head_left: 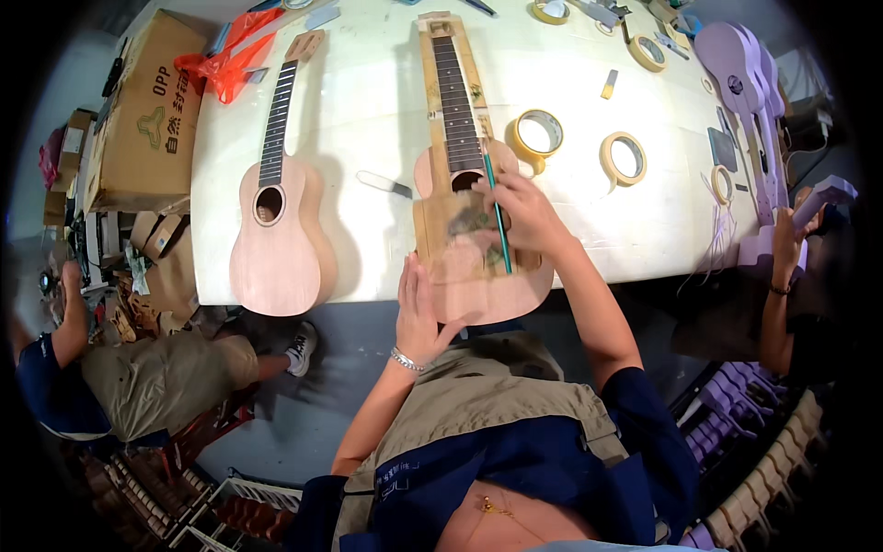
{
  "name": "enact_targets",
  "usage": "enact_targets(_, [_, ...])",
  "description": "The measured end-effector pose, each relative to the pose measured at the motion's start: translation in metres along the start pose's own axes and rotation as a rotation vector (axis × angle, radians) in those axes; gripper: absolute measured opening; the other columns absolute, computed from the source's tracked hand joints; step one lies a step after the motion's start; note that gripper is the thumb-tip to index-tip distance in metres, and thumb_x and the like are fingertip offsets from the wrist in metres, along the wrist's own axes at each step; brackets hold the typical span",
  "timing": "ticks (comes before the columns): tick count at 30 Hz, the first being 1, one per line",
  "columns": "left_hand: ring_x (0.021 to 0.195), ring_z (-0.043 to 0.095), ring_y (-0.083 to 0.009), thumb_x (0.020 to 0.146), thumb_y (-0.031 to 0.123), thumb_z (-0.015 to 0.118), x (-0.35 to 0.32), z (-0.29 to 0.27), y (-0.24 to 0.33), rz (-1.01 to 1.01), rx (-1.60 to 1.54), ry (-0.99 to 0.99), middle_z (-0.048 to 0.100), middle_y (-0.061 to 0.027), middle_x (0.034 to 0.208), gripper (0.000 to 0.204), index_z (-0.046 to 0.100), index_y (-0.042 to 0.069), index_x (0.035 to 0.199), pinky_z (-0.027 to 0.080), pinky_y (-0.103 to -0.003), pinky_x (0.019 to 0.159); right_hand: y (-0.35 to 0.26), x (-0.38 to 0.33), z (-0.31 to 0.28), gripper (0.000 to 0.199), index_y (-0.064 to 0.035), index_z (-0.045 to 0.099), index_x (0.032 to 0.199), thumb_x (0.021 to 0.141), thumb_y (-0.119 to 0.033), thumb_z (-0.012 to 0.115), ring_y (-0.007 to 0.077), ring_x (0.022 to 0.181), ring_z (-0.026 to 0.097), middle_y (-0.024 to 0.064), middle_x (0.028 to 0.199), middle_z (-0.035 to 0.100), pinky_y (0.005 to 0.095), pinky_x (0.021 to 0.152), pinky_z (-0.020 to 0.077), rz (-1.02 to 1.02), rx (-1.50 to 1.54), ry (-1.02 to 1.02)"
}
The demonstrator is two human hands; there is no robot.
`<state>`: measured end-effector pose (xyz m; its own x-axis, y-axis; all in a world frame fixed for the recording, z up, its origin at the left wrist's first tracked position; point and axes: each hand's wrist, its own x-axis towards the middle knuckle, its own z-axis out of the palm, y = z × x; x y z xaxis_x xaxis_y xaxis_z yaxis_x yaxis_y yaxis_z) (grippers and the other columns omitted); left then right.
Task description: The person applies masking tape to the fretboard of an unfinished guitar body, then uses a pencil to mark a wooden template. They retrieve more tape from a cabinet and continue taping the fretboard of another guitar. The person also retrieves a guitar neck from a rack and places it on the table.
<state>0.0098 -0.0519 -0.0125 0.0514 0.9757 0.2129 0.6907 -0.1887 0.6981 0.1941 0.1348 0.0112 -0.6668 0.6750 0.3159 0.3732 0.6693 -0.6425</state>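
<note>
A pale, unfinished ukulele lies before me, its neck pointing away and its lower body at the table's near edge. Yellowish taped template pieces cover part of its body and frame the dark fretboard. My right hand is closed around a slim teal pencil, which slants over the body beside the soundhole. My left hand rests against the body's lower left edge, fingers stretched and thumb apart. A second bare ukulele lies to the left.
Tape rolls and a small blade-like tool lie on the white table. Purple ukuleles stand at the right, where another person's hand holds a purple part. A large carton and a seated person are left.
</note>
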Motion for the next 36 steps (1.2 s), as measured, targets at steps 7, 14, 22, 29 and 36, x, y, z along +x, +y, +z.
enact_targets(7, [0.128, 0.021, -0.0499, 0.062, 0.059, 0.069, -0.002, 0.001, -0.012, 0.093, 0.130, -0.013, 0.009, -0.0330, 0.142, 0.105, 0.021, 0.010, 0.142, 0.027, -0.050, 0.102, -0.004, 0.003, 0.010, 0.033, -0.0080, 0.050, 0.080, 0.064, -0.019, 0.077, 0.0281, 0.097, 0.057, 0.0027, 0.097, 0.064, 0.0471, 0.106, 0.0279, 0.056, -0.069, -0.035])
enact_targets(14, [0.123, 0.030, -0.0507, 0.061, 0.053, 0.072, 0.003, -0.002, -0.015, 0.130, 0.094, -0.017, 0.020, -0.0340, 0.138, 0.076, 0.053, 0.015, 0.124, 0.032, -0.049, 0.100, -0.029, -0.036, 0.013, 0.011, -0.0023, 0.058, 0.083, 0.081, -0.013, 0.061, 0.0301, 0.091, 0.059, 0.0087, 0.088, 0.063, 0.0418, 0.097, 0.0379, 0.175, -0.039, 0.078])
enact_targets(22, [0.123, 0.029, -0.0490, 0.058, 0.051, 0.073, 0.002, 0.003, -0.019, 0.142, 0.089, 0.033, 0.021, -0.0304, 0.139, 0.076, 0.054, 0.017, 0.123, 0.033, -0.050, 0.099, -0.073, -0.062, 0.014, 0.016, -0.0059, 0.065, 0.088, 0.084, -0.020, 0.059, 0.0219, 0.069, 0.049, 0.0039, 0.077, 0.063, 0.0308, 0.066, 0.0403, 0.112, 0.017, 0.132])
enact_targets(29, [0.123, 0.031, -0.0472, 0.062, 0.059, 0.067, 0.001, 0.007, -0.021, 0.157, 0.149, 0.033, 0.022, -0.0320, 0.139, 0.077, 0.054, 0.015, 0.124, 0.031, -0.048, 0.100, -0.071, -0.045, 0.006, 0.009, -0.0108, 0.063, 0.076, 0.070, -0.008, 0.069, 0.0190, 0.066, 0.049, 0.0009, 0.069, 0.059, 0.0311, 0.060, 0.0383, 0.015, -0.226, 0.118])
enact_targets(36, [0.123, 0.030, -0.0482, 0.062, 0.057, 0.068, 0.002, 0.005, -0.019, 0.150, 0.129, 0.006, 0.020, -0.0334, 0.138, 0.076, 0.053, 0.015, 0.124, 0.030, -0.048, 0.101, -0.056, -0.034, 0.008, 0.014, -0.0043, 0.064, 0.079, 0.085, -0.012, 0.054, 0.0249, 0.073, 0.055, 0.0060, 0.073, 0.062, 0.0352, 0.069, 0.0435, 0.329, 0.170, -0.007])
